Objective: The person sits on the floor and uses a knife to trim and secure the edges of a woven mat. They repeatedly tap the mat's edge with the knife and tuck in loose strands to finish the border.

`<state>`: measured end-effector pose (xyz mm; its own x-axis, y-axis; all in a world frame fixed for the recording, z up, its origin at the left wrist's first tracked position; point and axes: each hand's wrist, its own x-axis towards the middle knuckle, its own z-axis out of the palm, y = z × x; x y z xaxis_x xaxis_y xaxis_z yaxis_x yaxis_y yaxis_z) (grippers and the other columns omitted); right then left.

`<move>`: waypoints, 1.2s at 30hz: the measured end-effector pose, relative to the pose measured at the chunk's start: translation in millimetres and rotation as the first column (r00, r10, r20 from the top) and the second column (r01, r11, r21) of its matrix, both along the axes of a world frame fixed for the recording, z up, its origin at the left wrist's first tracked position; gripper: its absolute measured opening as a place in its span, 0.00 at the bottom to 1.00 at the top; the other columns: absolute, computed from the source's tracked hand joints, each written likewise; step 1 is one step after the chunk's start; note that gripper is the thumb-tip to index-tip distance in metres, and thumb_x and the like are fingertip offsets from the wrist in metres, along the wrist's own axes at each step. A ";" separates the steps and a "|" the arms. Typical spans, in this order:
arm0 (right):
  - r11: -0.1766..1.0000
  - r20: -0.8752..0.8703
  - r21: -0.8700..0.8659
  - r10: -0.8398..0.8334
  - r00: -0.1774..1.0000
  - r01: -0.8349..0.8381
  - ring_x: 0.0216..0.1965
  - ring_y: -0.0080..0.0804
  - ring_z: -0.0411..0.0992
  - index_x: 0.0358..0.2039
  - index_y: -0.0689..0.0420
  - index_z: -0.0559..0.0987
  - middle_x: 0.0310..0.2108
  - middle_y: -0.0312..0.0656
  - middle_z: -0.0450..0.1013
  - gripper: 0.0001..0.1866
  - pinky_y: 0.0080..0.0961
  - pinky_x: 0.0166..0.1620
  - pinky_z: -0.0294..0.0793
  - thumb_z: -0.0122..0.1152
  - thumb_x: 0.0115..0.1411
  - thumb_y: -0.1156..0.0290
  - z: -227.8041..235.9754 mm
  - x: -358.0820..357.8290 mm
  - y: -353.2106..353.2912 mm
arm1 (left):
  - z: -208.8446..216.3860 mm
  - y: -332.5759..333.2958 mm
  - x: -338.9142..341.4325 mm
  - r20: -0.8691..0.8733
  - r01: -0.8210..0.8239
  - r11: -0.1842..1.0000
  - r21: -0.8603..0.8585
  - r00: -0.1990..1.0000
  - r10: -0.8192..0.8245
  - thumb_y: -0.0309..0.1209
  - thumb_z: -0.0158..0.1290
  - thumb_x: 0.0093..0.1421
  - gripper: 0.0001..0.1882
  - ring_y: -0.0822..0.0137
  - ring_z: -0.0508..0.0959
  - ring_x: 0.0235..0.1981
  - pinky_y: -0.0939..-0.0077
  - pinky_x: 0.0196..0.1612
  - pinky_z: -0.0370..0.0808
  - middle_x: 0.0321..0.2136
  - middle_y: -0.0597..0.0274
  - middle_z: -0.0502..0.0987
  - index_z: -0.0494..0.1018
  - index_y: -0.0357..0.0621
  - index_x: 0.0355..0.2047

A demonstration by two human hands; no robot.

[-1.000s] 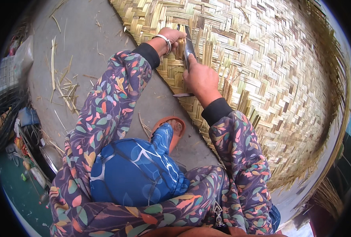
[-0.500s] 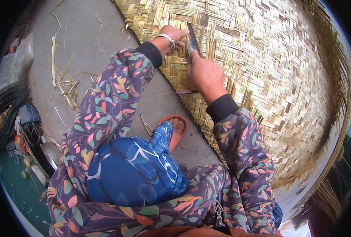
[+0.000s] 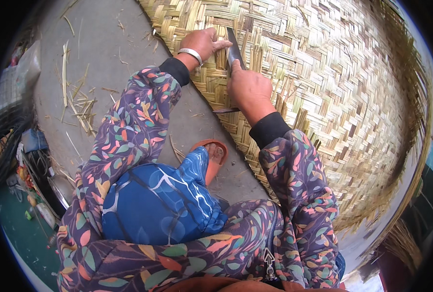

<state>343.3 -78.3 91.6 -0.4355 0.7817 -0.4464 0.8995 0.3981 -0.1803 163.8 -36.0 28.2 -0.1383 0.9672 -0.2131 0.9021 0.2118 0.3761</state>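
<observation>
Head view, the only 1 to go on: the person crouches on the concrete floor (image 3: 129, 63) at the edge of a big round woven mat (image 3: 333, 97) of pale split strips. The right hand (image 3: 248, 87) is closed around the handle of a dark flat blade (image 3: 233, 48), which stands nearly upright with its tip pushed in among the loose strip ends at the mat's rim. The left hand (image 3: 204, 44), a metal bangle (image 3: 190, 52) at its wrist, lies flat just beside the blade, fingers pressing the weave down; it grips nothing that I can make out, though the fingertips are small here and may be pinching 1 strip.

By my reckoning the step in hand is working the edge, prying or tamping strips with the blade. The next move would call for a steady left hand kept clear of the blade's edge.

Containers: a metal bowl (image 3: 60, 187) among clutter at the far left; its contents are not visible. An orange sandal (image 3: 216, 158) and scattered strip offcuts (image 3: 77, 102) lie on the floor.
</observation>
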 end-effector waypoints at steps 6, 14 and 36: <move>0.995 -0.027 0.080 0.064 0.998 -0.062 0.20 0.39 0.76 0.53 0.57 0.72 0.19 0.42 0.75 0.21 0.37 0.22 0.73 0.47 0.58 0.69 25.6 31.3 -38.3 | -6.6 -4.0 5.6 0.004 -0.010 1.000 0.016 1.000 0.010 0.63 0.54 0.50 0.29 0.51 0.77 0.28 0.57 0.30 0.71 0.24 0.56 0.77 0.70 0.48 0.26; 0.897 -0.204 -0.432 -0.199 0.959 0.094 0.20 0.42 0.75 0.57 0.52 0.71 0.19 0.51 0.74 0.29 0.37 0.27 0.74 0.61 0.54 0.59 108.2 122.9 -40.7 | -26.3 -5.6 0.4 0.093 -0.069 0.995 0.075 0.994 0.062 0.61 0.55 0.51 0.28 0.56 0.77 0.26 0.61 0.29 0.72 0.23 0.57 0.77 0.72 0.46 0.29; 0.427 -0.343 -0.879 -0.875 0.342 0.212 0.16 0.08 0.54 0.61 0.55 0.66 0.18 0.23 0.63 0.31 0.12 0.19 0.49 0.62 0.56 0.69 98.8 121.3 -52.9 | -21.6 28.4 14.2 0.764 -0.142 0.963 -0.230 0.586 0.269 0.35 0.59 0.57 0.23 0.76 0.73 0.17 0.82 0.18 0.70 0.29 0.65 0.74 0.69 0.34 0.49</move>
<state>464.7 -131.2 190.4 -0.3921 0.6134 -0.6856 0.2266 -0.6579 -0.7182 178.0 -7.7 6.6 -0.0480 0.8884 -0.4565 0.1985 0.4564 0.8673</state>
